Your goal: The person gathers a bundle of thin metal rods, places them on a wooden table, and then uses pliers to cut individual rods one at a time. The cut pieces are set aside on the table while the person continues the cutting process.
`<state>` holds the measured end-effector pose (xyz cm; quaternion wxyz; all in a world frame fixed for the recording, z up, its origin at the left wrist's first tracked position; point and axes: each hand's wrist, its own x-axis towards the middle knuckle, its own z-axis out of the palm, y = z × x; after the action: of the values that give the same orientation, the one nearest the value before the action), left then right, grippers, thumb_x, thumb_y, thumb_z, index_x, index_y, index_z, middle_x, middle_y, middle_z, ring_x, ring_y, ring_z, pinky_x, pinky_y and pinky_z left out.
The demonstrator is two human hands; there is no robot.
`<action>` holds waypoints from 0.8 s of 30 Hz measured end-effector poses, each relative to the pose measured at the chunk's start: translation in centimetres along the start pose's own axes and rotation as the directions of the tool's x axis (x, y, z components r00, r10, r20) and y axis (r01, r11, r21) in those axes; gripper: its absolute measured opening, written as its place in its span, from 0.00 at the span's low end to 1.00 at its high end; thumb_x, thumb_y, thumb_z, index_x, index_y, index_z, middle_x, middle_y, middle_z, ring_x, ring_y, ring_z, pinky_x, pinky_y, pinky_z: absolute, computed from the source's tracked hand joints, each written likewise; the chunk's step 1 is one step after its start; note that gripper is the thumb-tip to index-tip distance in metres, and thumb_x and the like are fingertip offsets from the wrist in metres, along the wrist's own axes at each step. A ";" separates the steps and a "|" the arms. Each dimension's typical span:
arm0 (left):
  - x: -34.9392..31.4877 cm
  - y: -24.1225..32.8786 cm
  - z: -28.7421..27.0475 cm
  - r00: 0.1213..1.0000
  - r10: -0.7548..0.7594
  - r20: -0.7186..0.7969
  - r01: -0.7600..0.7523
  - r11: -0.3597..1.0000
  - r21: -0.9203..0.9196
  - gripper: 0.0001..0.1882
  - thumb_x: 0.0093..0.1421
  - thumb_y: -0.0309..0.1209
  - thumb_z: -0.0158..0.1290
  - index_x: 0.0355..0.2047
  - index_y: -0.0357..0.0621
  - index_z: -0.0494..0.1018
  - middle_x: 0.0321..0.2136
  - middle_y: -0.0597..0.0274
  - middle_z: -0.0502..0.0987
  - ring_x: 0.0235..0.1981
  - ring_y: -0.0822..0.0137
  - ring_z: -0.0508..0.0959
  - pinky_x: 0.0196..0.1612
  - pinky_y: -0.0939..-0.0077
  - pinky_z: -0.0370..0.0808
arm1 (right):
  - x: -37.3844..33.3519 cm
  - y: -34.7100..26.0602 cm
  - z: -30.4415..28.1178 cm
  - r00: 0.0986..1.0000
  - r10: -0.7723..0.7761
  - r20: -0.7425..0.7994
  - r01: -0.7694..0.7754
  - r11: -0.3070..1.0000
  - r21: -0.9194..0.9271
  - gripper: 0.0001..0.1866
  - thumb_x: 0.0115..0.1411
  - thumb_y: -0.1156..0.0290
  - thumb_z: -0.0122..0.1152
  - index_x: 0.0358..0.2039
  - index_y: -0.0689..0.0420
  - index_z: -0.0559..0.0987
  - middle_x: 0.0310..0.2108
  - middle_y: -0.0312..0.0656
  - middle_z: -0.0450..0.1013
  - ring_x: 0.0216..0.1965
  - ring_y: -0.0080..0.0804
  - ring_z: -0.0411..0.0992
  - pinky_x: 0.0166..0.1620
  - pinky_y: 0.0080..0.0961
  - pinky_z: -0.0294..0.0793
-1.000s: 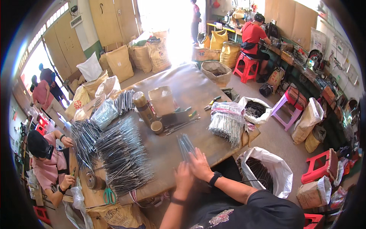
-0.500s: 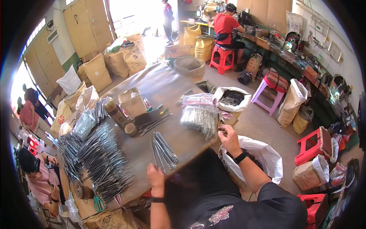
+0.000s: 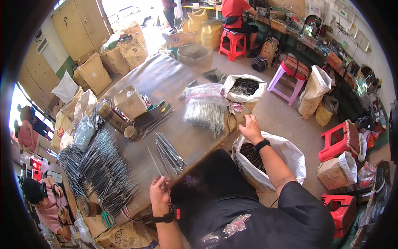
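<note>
My left hand (image 3: pixel 159 194) is at the table's near edge, its fingers closed on the lower end of a thin metal rod (image 3: pixel 154 159). Just to the right of that rod lies a small fanned group of similar grey rods (image 3: pixel 169 151). My right hand (image 3: pixel 251 129) hovers past the table's right edge, above the rim of an open white sack (image 3: pixel 290 159) with dark rods (image 3: pixel 252 157) inside. Its fingers are curled together; whether anything small is between them is hidden. Pliers (image 3: pixel 232 121) with tan handles stand close by at the table corner.
A large heap of rods (image 3: pixel 105 170) covers the table's left part. Beyond are a flask (image 3: pixel 110 116), a cardboard box (image 3: pixel 129 101) and a plastic-wrapped rod bundle (image 3: pixel 205 108). Another filled sack (image 3: pixel 245 88) stands off the right edge. Co-workers sit at left and far right.
The view has shifted. My right hand has moved away from the table corner, uncovering the pliers. One rod now lies apart from the small group, in my left fingers.
</note>
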<state>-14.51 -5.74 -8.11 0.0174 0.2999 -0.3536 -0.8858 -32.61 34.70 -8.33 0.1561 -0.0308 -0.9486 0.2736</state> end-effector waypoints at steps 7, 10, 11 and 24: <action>-3.0 -1.0 -1.1 0.997 0.074 -0.023 -0.073 0.996 0.055 0.06 0.57 0.20 0.55 0.33 0.42 0.70 0.26 0.63 0.75 0.29 0.63 0.80 0.27 0.81 0.78 | 1.4 -2.3 2.7 0.994 -0.075 0.074 0.079 0.995 -0.058 0.33 0.45 0.59 0.67 0.50 0.63 0.71 0.42 0.60 0.65 0.48 0.57 0.64 0.52 0.42 0.66; -3.9 -1.1 -0.9 0.994 0.105 -0.034 -0.101 0.989 0.106 0.08 0.56 0.20 0.56 0.35 0.42 0.70 0.26 0.63 0.76 0.28 0.63 0.81 0.25 0.82 0.77 | 2.4 -2.6 3.4 0.984 -0.027 0.174 0.054 0.987 -0.152 0.31 0.41 0.65 0.67 0.47 0.61 0.70 0.44 0.62 0.64 0.49 0.62 0.61 0.53 0.48 0.65; -4.1 -1.0 -0.8 0.992 0.129 -0.009 -0.127 0.985 0.118 0.09 0.56 0.20 0.57 0.35 0.42 0.70 0.27 0.63 0.76 0.28 0.63 0.81 0.25 0.82 0.77 | 2.7 -2.4 3.5 0.982 -0.016 0.187 0.048 0.984 -0.173 0.31 0.40 0.66 0.67 0.46 0.61 0.70 0.45 0.62 0.64 0.50 0.64 0.61 0.53 0.50 0.65; -5.9 -0.6 -0.2 0.989 0.145 0.013 -0.145 0.974 0.171 0.07 0.57 0.21 0.55 0.36 0.44 0.72 0.27 0.63 0.78 0.25 0.72 0.79 0.22 0.86 0.72 | 1.1 -0.4 -1.2 0.670 -0.064 0.739 -0.721 -0.291 0.629 0.10 0.53 0.67 0.51 0.35 0.57 0.72 0.26 0.41 0.70 0.28 0.36 0.70 0.30 0.30 0.72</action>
<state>-9.42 -3.92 -5.54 0.0562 0.2732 -0.4496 -0.8486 -33.23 35.17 -6.88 -0.2290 -0.1205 -0.3350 0.9060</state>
